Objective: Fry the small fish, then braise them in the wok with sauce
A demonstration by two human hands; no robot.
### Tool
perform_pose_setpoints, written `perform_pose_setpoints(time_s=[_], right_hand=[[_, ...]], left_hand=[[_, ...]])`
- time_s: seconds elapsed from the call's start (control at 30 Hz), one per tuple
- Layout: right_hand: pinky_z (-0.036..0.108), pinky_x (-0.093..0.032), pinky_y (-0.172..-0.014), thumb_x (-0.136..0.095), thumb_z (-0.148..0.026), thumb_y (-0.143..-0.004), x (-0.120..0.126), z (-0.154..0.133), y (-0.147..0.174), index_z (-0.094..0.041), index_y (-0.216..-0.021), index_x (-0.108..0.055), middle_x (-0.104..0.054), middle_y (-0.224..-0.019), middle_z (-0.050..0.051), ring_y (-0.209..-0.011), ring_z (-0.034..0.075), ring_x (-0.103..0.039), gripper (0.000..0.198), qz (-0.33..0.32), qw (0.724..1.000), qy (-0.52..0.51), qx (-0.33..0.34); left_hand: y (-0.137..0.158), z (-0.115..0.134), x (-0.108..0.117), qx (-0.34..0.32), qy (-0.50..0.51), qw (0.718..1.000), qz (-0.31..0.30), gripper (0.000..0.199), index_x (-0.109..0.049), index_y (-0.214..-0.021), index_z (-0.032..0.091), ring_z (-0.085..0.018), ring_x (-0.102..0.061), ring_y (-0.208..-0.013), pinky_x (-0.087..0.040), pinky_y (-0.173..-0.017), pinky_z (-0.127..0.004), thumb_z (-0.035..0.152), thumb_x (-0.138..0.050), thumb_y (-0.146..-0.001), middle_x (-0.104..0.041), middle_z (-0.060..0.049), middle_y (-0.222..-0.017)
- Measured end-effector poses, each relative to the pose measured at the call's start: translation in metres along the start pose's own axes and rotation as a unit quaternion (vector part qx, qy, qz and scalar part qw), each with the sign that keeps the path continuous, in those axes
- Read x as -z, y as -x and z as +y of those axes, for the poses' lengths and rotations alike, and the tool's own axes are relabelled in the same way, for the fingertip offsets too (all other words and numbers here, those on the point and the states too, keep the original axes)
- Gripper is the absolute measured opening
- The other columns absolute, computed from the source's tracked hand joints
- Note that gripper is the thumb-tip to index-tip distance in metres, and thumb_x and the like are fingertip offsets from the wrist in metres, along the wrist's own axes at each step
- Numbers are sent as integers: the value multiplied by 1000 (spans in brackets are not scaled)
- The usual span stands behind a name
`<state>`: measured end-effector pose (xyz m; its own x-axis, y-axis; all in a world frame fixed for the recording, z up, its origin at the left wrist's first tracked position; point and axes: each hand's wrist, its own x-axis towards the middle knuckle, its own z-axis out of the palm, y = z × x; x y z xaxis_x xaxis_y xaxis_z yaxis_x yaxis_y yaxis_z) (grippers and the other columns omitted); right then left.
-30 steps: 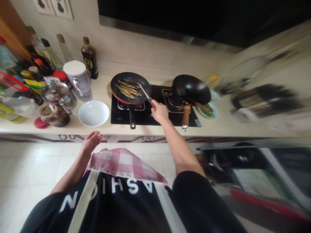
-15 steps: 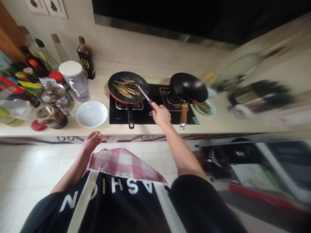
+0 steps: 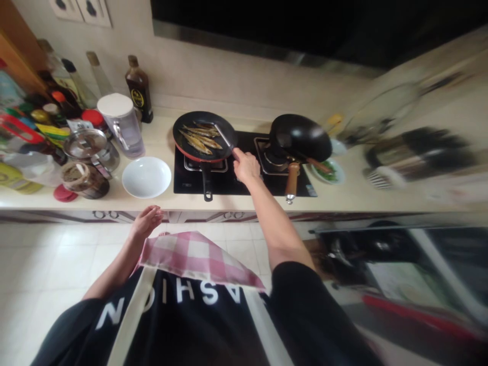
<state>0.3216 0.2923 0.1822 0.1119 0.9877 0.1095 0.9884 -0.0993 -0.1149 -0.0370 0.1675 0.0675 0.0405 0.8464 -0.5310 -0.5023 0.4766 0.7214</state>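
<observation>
My right hand is closed around the dark handle of a spatula with a silver shaft. The spatula reaches over the right rim of a black frying pan; its dark head is hard to make out. Several browned small fish lie side by side in the pan, which sits on the left burner with its handle toward me. My left hand hovers in front of the counter edge, fingers curled together, with nothing visible in them. Just beyond it stands a white bowl.
On the right burner a black wok is tilted, its wooden handle toward me. A plate of chopped greens is beside it. Left of the bowl crowd a lidded pitcher, a dark jar and several bottles. A range hood hangs above.
My right hand has shifted slightly left and toward the pan, and the spatula's shaft has moved up within it. My left hand stays nearly still. The whole view has shifted a little.
</observation>
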Motion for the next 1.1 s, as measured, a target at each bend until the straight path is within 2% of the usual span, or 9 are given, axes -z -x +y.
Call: perform_pose_setpoints(time_s=[0.2, 0.37, 0.53, 0.87, 1.1], right_hand=[[35, -48, -77, -41, -26, -95, 3, -28, -31, -33, -142, -49, -60, -115, 12, -90, 23, -61, 48, -22, 1000, -8, 8], [35, -48, -78, -37, -22, -96, 11, -38, -26, -32, -143, -48, -59, -113, 13, -89, 24, -61, 49, -29, 998, 14, 55], [35, -47, -78, -40, -27, -97, 17, -25, -2, -32, -142, -48, -58, -113, 12, -89, 23, -61, 46, -33, 997, 28, 63], [34, -46, -75, -42, -28, -96, 9, -6, 14, -33, -144, -47, -59, -114, 12, -87, 24, -61, 48, -27, 1000, 15, -4], [34, -47, -76, -46, -30, -94, 14, 15, 44, -33, -147, -45, -60, -115, 12, -91, 24, -61, 52, -4, 1000, 13, -20]], left_hand=[[6, 0, -3, -9, 19, 1000, 10, 11, -61, -86, 12, -10, -62, -61, -48, -54, -17, 12, -71, -82, -64, -6, -76], [7, 2, -2, -14, 35, 999, 18, 10, -62, -85, 11, -10, -60, -59, -47, -52, -17, 10, -71, -81, -64, -6, -73], [1, 1, 3, -15, 25, 999, 16, 13, -61, -86, 11, -11, -62, -62, -48, -53, -18, 11, -72, -80, -65, -7, -76], [-5, 3, -2, 5, 24, 1000, -19, 9, -59, -85, 13, -8, -57, -58, -45, -51, -16, 12, -68, -84, -62, -5, -75], [-3, 4, 5, 3, 10, 1000, 11, 11, -60, -86, 12, -10, -60, -61, -47, -54, -18, 11, -70, -82, -64, -5, -75]])
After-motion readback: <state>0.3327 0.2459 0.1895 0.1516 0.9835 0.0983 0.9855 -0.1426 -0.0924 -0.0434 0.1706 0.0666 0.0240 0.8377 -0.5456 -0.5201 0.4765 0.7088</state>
